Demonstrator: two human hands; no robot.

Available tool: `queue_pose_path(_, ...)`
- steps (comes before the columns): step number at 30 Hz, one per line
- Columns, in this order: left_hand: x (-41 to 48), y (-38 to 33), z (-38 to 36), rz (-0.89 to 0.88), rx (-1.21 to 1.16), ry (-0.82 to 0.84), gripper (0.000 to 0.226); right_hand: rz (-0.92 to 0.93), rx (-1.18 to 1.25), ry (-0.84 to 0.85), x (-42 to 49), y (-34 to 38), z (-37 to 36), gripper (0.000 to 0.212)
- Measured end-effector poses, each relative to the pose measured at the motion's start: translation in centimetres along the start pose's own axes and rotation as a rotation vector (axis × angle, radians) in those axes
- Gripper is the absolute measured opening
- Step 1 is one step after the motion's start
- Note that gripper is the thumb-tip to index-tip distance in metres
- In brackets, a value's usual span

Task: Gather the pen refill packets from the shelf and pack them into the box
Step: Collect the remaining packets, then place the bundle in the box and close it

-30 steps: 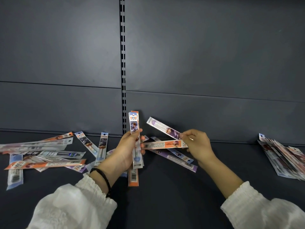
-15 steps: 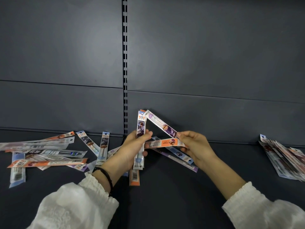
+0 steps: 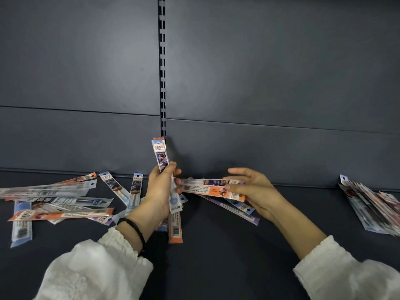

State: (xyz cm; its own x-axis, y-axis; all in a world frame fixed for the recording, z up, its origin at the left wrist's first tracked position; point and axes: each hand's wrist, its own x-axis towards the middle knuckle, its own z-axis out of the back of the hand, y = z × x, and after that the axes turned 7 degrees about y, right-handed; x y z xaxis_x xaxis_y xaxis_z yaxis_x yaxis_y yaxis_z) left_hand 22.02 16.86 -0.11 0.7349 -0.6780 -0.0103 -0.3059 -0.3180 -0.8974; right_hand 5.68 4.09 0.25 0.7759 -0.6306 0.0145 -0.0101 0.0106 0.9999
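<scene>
My left hand (image 3: pixel 159 192) grips an upright stack of pen refill packets (image 3: pixel 161 158) above the dark shelf (image 3: pixel 216 245). My right hand (image 3: pixel 254 190) holds two packets (image 3: pixel 208 188) level, one purple-printed and one orange, their left ends touching my left fingers. Several more packets lie scattered at the left (image 3: pixel 58 202). An orange packet (image 3: pixel 175 227) and purple ones (image 3: pixel 236 208) lie under my hands. No box is in view.
A fanned pile of packets (image 3: pixel 372 204) lies at the shelf's right edge. The dark back panel (image 3: pixel 259 83) with a slotted upright (image 3: pixel 162 61) rises right behind the hands. White sleeves cover both forearms.
My right hand passed the purple packet into the left-hand stack, which rose slightly. It now holds two packets level, with its fingers spread wider.
</scene>
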Motion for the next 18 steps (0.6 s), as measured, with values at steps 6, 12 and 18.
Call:
queue_pose_path(6,0.1,-0.7,-0.2,-0.086,-0.033,0.063,0.007,0.119,-0.013,-0.024,-0.3,1.5,0.8,0.028)
queue_pose_path(12,0.9,-3.0,0.9,-0.109,0.126,0.366,0.023,0.175,0.043,0.166,-0.4,4.7,1.9,0.020)
queue_pose_path(18,-1.5,-0.8,-0.4,0.296,0.236,0.737,0.034,0.171,-0.123,0.260,0.9,5.7,0.2,0.027)
